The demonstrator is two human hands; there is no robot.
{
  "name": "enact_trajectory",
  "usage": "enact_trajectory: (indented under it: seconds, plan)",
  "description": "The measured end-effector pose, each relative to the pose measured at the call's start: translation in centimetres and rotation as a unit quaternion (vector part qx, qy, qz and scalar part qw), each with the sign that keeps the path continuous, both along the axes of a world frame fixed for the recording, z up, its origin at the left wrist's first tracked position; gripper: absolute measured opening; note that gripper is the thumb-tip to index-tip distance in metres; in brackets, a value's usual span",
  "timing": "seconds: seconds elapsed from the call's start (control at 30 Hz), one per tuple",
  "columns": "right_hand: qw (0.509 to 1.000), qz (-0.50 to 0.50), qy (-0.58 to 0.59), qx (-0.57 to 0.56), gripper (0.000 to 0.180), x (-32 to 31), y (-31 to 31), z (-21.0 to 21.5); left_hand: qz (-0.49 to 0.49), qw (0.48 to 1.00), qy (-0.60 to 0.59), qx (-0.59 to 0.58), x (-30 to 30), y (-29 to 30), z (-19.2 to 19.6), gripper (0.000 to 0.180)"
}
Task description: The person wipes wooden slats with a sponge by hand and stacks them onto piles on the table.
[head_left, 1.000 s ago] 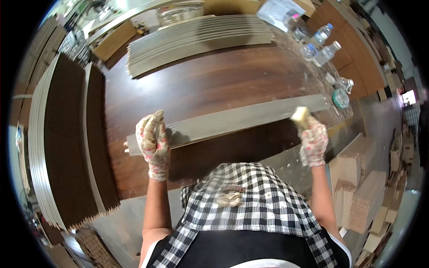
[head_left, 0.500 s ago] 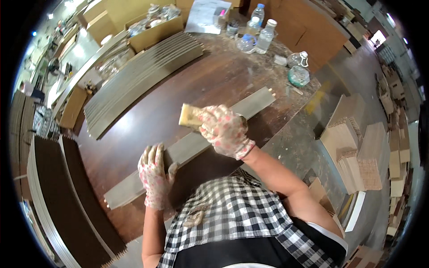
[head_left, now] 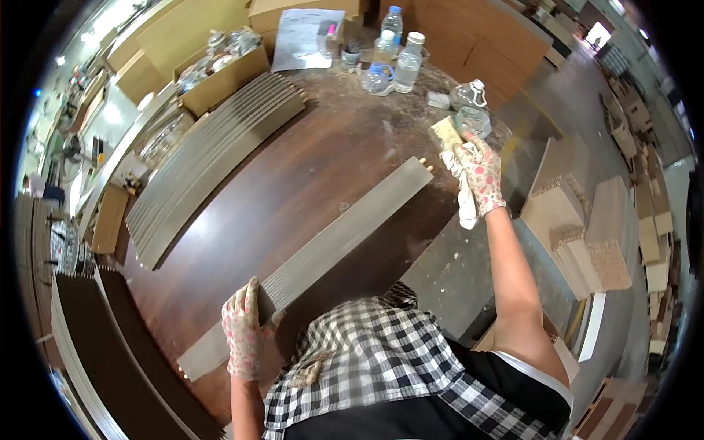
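Note:
A long grey slat (head_left: 345,224) with small pegs at its ends lies slantwise across the brown tabletop (head_left: 308,158). My left hand (head_left: 244,331), in a white glove with pink spots, grips the slat near its lower-left end, fingers over the far edge and thumb at the near one. Out past the upper-right end, my gloved right hand (head_left: 485,176) is closed on a pale yellow sponge (head_left: 446,133) and a crumpled white rag (head_left: 466,199). Right by its fingertips is a cut-off clear plastic container (head_left: 473,121); whether they touch I cannot tell.
Several similar slats (head_left: 213,161) are stacked at the far left, and dark ones (head_left: 110,352) at the near left. Water bottles (head_left: 409,62), a paper sheet (head_left: 308,37) and a box of bagged parts (head_left: 224,81) line the back. Wooden panels (head_left: 579,220) stand on the floor at right.
My right hand has moved from above the slat's middle out to the far right, beside the plastic container, carrying the sponge and rag. The left hand stays on the slat.

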State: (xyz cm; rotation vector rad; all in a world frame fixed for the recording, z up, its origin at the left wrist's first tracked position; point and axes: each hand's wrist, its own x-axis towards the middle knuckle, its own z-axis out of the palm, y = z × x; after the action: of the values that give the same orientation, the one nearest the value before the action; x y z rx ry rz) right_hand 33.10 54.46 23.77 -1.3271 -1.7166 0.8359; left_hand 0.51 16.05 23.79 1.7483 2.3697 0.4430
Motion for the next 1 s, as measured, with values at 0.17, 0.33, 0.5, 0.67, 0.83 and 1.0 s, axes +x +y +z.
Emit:
enact_trajectory:
  seconds: [0.17,0.33,0.5,0.67,0.83,1.0]
  plan:
    - [0.969,0.138,-0.178,0.098,0.036,-1.1,-2.8,4.3,-0.001,1.000,0.020,0.014,0.1,-1.4,-0.1,0.071]
    - [0.952,0.169,-0.256,0.012,0.038,-0.5,-4.7,5.4,0.016,0.999,0.046,0.005,0.0,-1.9,-0.9,0.072]
    - [0.958,0.184,-0.210,-0.066,0.042,1.8,-4.2,5.0,0.005,0.997,0.070,0.014,0.1,-1.6,-0.6,0.073]
    - [0.953,0.197,-0.224,0.058,0.041,0.2,-2.5,2.9,-0.013,0.996,0.077,0.043,-0.2,-0.7,-1.4,0.073]
    - [0.955,0.226,-0.135,-0.138,0.032,6.2,-2.5,4.9,0.000,0.995,0.091,0.033,0.1,-1.0,-0.8,0.072]
    - [0.982,0.148,-0.075,0.088,0.039,1.8,-2.0,4.6,0.004,0.996,0.079,0.030,0.4,-0.3,-0.8,0.071]
